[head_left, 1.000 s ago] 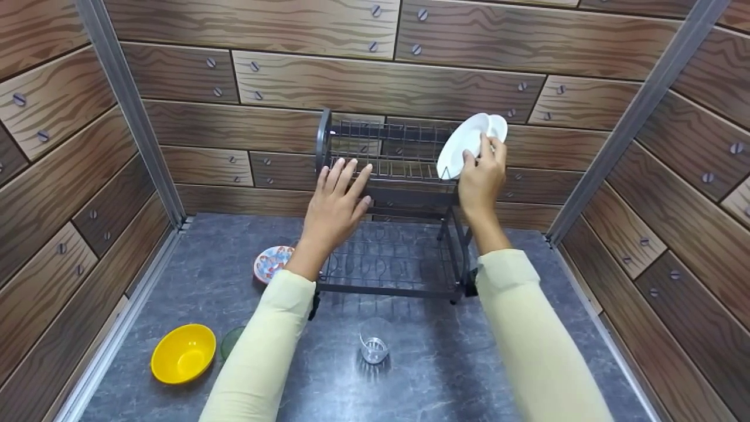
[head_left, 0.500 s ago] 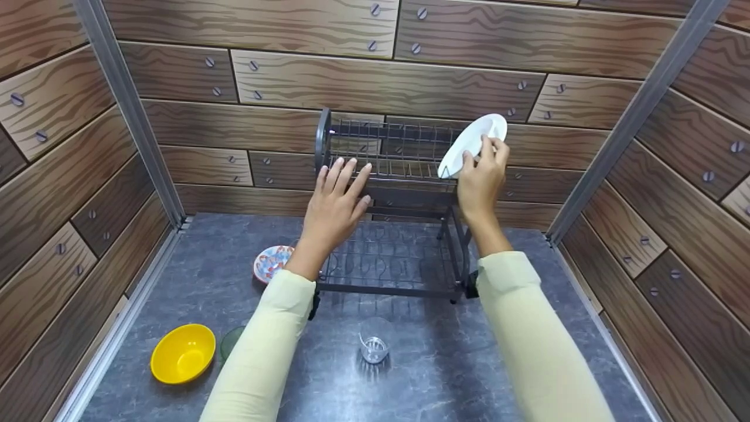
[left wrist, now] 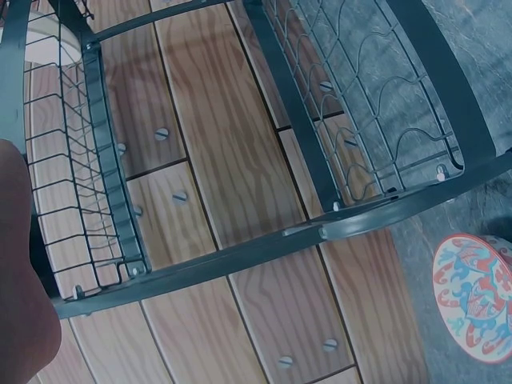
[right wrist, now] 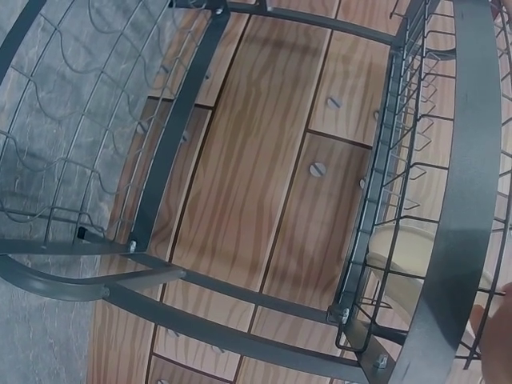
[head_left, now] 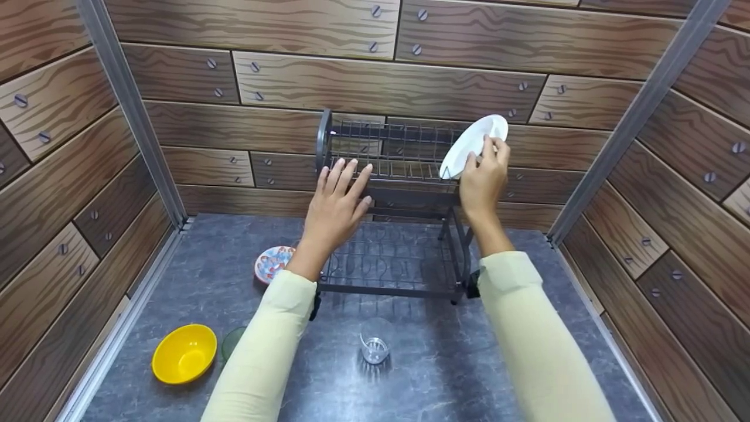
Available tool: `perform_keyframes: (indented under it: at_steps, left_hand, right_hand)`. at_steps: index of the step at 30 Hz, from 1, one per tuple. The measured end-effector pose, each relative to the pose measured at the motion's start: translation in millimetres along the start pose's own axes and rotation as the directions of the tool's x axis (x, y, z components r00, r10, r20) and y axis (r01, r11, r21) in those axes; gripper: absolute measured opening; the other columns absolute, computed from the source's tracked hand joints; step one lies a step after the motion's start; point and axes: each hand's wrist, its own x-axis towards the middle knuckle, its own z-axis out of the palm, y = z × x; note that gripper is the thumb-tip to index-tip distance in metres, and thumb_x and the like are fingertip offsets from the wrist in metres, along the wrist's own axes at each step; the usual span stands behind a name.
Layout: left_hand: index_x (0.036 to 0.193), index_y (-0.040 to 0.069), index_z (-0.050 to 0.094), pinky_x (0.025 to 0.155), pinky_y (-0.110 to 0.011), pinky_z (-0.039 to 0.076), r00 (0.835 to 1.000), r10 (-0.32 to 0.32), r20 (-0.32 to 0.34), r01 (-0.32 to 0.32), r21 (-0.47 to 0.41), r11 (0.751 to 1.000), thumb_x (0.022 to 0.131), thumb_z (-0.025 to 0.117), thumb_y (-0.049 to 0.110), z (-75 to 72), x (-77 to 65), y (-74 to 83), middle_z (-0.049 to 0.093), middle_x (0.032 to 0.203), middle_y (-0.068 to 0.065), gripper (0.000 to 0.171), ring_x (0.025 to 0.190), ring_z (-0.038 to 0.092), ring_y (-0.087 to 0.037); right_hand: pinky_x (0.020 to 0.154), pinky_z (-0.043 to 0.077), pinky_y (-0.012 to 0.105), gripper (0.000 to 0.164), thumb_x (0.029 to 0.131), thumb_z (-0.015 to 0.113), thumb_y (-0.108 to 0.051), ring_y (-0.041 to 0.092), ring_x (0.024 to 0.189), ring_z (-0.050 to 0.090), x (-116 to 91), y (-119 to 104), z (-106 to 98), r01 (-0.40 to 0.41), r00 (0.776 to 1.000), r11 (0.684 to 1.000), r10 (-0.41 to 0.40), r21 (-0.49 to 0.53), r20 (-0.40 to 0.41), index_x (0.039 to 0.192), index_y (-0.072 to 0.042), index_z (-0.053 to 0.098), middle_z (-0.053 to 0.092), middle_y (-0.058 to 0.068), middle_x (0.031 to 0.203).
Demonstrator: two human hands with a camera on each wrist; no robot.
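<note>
A white plate (head_left: 469, 146) stands tilted on edge in the upper tier of a dark metal dish rack (head_left: 410, 196), at its right end. My right hand (head_left: 483, 181) pinches the plate by its near right side, thumb on the face. Seen from below in the right wrist view, the white plate (right wrist: 404, 260) shows through the wires, with part of the right hand (right wrist: 498, 336) beside it. My left hand (head_left: 334, 211) rests with spread fingers on the upper tier's front left edge. In the left wrist view only part of the left hand (left wrist: 28, 272) shows.
A yellow bowl (head_left: 184, 354) and a partly hidden green glass dish (head_left: 232, 343) sit at the front left. A patterned red-and-blue bowl (head_left: 272, 264) stands left of the rack. In front is a clear glass cup (head_left: 374, 350). Wood-patterned walls (head_left: 375, 76) enclose the floor.
One second ago two white plate outlines showed apart at the right end. The left one has shifted right, and they now look like one shape. My left hand has stayed put.
</note>
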Motion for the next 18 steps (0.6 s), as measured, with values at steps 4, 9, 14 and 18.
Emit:
perform_keyframes:
  at_steps: [4,9,14,18]
  left_hand:
    - [0.154,0.028,0.018,0.119,-0.042,-0.001,1.0,0.002,-0.007,-0.002,-0.002,1.0,0.102,0.031,0.046,0.2,-0.2,0.2,0.021,0.157,-0.004,0.056,0.146,0.01,-0.024]
    - [0.154,0.028,0.019,0.119,-0.042,-0.002,1.0,0.003,-0.017,-0.003,-0.001,1.0,0.102,0.033,0.046,0.3,-0.3,0.2,0.022,0.156,-0.004,0.057,0.146,0.011,-0.025]
    - [0.153,0.027,0.022,0.119,-0.043,0.001,0.999,0.007,-0.04,-0.007,-0.002,1.0,0.101,0.034,0.045,1.2,0.0,0.0,0.024,0.155,-0.005,0.056,0.145,0.013,-0.025]
    - [0.153,0.027,0.021,0.119,-0.043,0.001,1.0,0.005,-0.031,-0.005,-0.006,1.0,0.101,0.033,0.045,1.1,0.3,0.2,0.023,0.156,-0.005,0.056,0.146,0.012,-0.025]
  right_hand:
    - [0.098,0.044,0.038,0.038,0.086,0.06,0.001,0.031,0.116,0.054,-1.0,0.8,2.1,0.032,0.999,0.999,-0.032,0.004,-0.021,0.124,0.005,0.06,0.054,0.02,0.123]
    - [0.1,0.043,0.037,0.038,0.087,0.06,0.001,0.03,0.118,0.053,-0.4,1.7,2.8,0.041,0.999,0.999,-0.04,0.011,-0.025,0.124,0.004,0.061,0.055,0.019,0.123]
    - [0.104,0.04,0.034,0.038,0.087,0.06,0.0,0.029,0.121,0.052,2.1,1.7,2.3,0.027,1.0,1.0,-0.027,0.005,0.014,0.125,0.004,0.06,0.055,0.019,0.125]
    - [0.105,0.039,0.036,0.04,0.087,0.061,0.001,0.031,0.122,0.051,5.5,3.0,2.7,0.026,0.999,1.0,-0.025,-0.016,0.04,0.126,0.005,0.059,0.056,0.019,0.126]
